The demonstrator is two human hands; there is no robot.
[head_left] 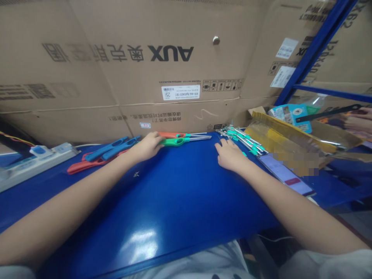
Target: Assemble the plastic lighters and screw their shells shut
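Observation:
My left hand (148, 146) rests on the blue table (162, 193), fingers curled over the handle end of a green long-nosed lighter (186, 140). An orange lighter (174, 135) lies just behind it. My right hand (231, 154) lies palm down on the table with fingers spread, holding nothing. Its fingertips are close to a heap of several green-handled lighters (242, 139). To the left of my left hand lie blue lighters (112, 148) and red ones (83, 166).
Large cardboard boxes (145, 58) wall off the back of the table. A white power strip (35, 157) sits at far left. A phone (285, 174) and yellow plastic packaging (293, 133) lie at right, beside a blue shelf post (314, 50). Another person's hand (360, 120) shows at far right.

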